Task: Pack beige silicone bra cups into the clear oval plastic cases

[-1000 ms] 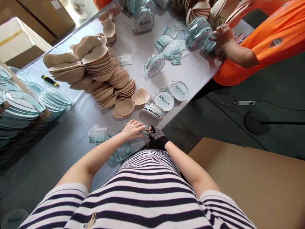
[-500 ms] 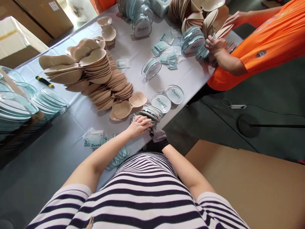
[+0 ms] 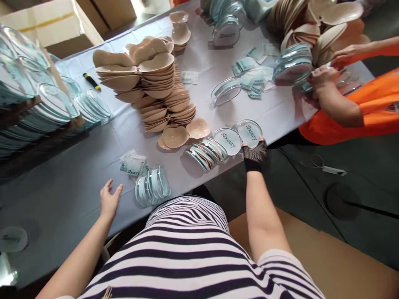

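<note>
My right hand (image 3: 254, 154), in a black mesh glove, reaches to the table's near edge and touches a clear round case (image 3: 249, 132) printed with a logo; whether it grips the case is unclear. A second such case (image 3: 231, 140) lies just left of it, then a leaning row of clear cases (image 3: 205, 152). My left hand (image 3: 109, 201) hovers open over the grey tablecloth (image 3: 75, 182), holding nothing. It is nearest a small upright stack of clear cases (image 3: 152, 185) and some small printed packets (image 3: 132, 164).
A tall pile of beige cups (image 3: 149, 87) fills the table's middle. Stacks of clear cases (image 3: 37, 108) stand at the left. A person in orange (image 3: 368, 104) handles cases (image 3: 293, 64) at the far right. Cardboard (image 3: 327, 265) lies on the floor.
Both hands left the case they held together at the table edge. My left hand swung out to the left, open. My right hand moved right to the logo-printed case.
</note>
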Demonstrator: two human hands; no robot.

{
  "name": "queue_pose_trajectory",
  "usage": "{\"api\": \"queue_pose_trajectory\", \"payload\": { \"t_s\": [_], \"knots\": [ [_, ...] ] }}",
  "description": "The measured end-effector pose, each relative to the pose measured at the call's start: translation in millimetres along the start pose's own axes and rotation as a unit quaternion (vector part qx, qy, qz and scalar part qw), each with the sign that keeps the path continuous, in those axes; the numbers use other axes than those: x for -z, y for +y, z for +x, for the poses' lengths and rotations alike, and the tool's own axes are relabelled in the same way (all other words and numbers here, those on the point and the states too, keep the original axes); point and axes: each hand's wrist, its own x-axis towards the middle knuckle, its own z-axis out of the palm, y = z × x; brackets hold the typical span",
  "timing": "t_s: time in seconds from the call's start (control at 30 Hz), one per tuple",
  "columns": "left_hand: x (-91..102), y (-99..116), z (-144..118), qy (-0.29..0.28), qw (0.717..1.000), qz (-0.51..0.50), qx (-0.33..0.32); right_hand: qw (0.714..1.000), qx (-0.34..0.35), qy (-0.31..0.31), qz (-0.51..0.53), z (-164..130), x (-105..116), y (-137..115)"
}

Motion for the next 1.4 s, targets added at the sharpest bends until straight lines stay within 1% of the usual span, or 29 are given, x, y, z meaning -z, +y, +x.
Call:
{"api": "queue_pose_trajectory", "payload": {
  "t_s": [0.03, 0.07, 0.1, 0.13, 0.17, 0.23, 0.3, 0.37, 0.43, 0.5, 0.57, 0.67, 0.73, 0.8, 0.83, 0.87, 0.9, 0.97, 1.0, 1.03, 1.07, 1.1, 1.13, 1.17, 1.23, 1.27, 1.3, 1.33, 1.4],
  "knots": [
    [-7.9, -4.0, -11.6, -0.036, 0.995, -0.046, 0.084, 0.998, -0.053, -0.019, -0.003, 22.9, -1.6, 4.5],
    [-18.8, -4.0, -23.1, -0.070, 0.983, -0.087, 0.147, 0.996, -0.084, -0.040, -0.009, 42.0, -3.2, 7.3],
    [-31.2, -0.8, -33.7, -0.099, 0.971, -0.115, 0.187, 0.993, -0.102, -0.055, -0.015, 56.7, -4.5, 8.4],
    [-43.9, 4.8, -43.2, -0.124, 0.961, -0.135, 0.205, 0.993, -0.103, -0.062, -0.021, 66.7, -5.6, 7.4],
    [-55.7, 11.9, -51.4, -0.149, 0.955, -0.150, 0.209, 0.994, -0.088, -0.059, -0.025, 72.5, -6.7, 4.5],
    [-75.9, 28.6, -64.1, -0.197, 0.942, -0.184, 0.199, 0.997, -0.028, -0.066, -0.041, 74.4, -10.3, -6.2],
    [-92.7, 46.2, -73.2, -0.250, 0.931, -0.199, 0.177, 0.988, 0.054, -0.115, -0.086, 69.6, -16.9, -20.0],
    [-109.4, 63.7, -80.1, -0.299, 0.919, -0.191, 0.173, 0.965, 0.111, -0.181, -0.155, 64.9, -25.5, -32.3],
    [-127.2, 81.1, -86.2, -0.347, 0.899, -0.189, 0.187, 0.945, 0.117, -0.222, -0.210, 64.2, -33.5, -40.2],
    [-144.1, 97.7, -91.5, -0.382, 0.879, -0.206, 0.195, 0.935, 0.103, -0.248, -0.230, 67.9, -38.6, -43.8],
    [-156.4, 111.2, -95.5, -0.396, 0.868, -0.226, 0.195, 0.932, 0.095, -0.265, -0.231, 72.9, -40.2, -45.4],
    [-163.2, 120.5, -97.6, -0.392, 0.867, -0.239, 0.196, 0.936, 0.095, -0.264, -0.213, 71.3, -37.8, -48.2],
    [-162.3, 118.4, -96.0, -0.381, 0.872, -0.236, 0.197, 0.948, 0.130, -0.236, -0.171, 58.0, -35.1, -51.1],
    [-160.8, 111.9, -92.6, -0.365, 0.883, -0.229, 0.185, 0.952, 0.197, -0.205, -0.110, 35.3, -33.2, -53.5],
    [-160.4, 107.9, -90.7, -0.354, 0.894, -0.218, 0.166, 0.950, 0.230, -0.195, -0.085, 22.5, -32.6, -54.1],
    [-160.3, 104.0, -88.8, -0.341, 0.909, -0.198, 0.132, 0.947, 0.251, -0.192, -0.063, 10.4, -32.1, -53.9],
    [-160.4, 100.7, -87.3, -0.326, 0.927, -0.167, 0.084, 0.946, 0.257, -0.193, -0.042, 0.6, -31.7, -52.8],
    [-160.4, 96.6, -86.0, -0.287, 0.954, -0.077, -0.046, 0.953, 0.237, -0.186, -0.003, -7.1, -30.1, -46.8],
    [-160.0, 96.2, -86.2, -0.268, 0.955, -0.025, -0.123, 0.961, 0.220, -0.165, 0.010, -3.2, -28.6, -41.7],
    [-159.4, 96.9, -87.1, -0.253, 0.946, 0.025, -0.202, 0.972, 0.196, -0.131, 0.020, 5.9, -26.6, -35.2],
    [-158.8, 98.6, -88.4, -0.243, 0.927, 0.072, -0.278, 0.983, 0.156, -0.091, 0.022, 19.5, -24.3, -27.3],
    [-158.4, 101.1, -89.9, -0.238, 0.899, 0.114, -0.349, 0.993, 0.103, -0.052, 0.016, 36.2, -22.0, -18.4],
    [-158.4, 104.2, -91.4, -0.238, 0.867, 0.151, -0.410, 0.999, 0.036, -0.022, 0.007, 54.3, -20.0, -8.9],
    [-159.1, 107.6, -92.8, -0.243, 0.835, 0.183, -0.458, 0.999, -0.044, -0.017, -0.001, 72.1, -18.9, 0.6],
    [-161.8, 114.2, -94.3, -0.264, 0.781, 0.231, -0.516, 0.989, -0.140, -0.040, -0.006, 100.2, -19.6, 17.4],
    [-163.4, 117.0, -94.2, -0.276, 0.762, 0.247, -0.531, 0.985, -0.164, -0.058, -0.005, 108.8, -21.2, 23.4],
    [-164.8, 119.4, -93.5, -0.282, 0.750, 0.257, -0.540, 0.983, -0.172, -0.072, -0.002, 113.4, -23.1, 27.3],
    [-165.7, 121.2, -92.3, -0.282, 0.745, 0.262, -0.545, 0.981, -0.172, -0.083, 0.001, 114.2, -25.1, 28.8],
    [-166.1, 123.8, -88.3, -0.265, 0.750, 0.267, -0.544, 0.983, -0.155, -0.095, 0.006, 106.9, -27.5, 24.9]
  ]
}}
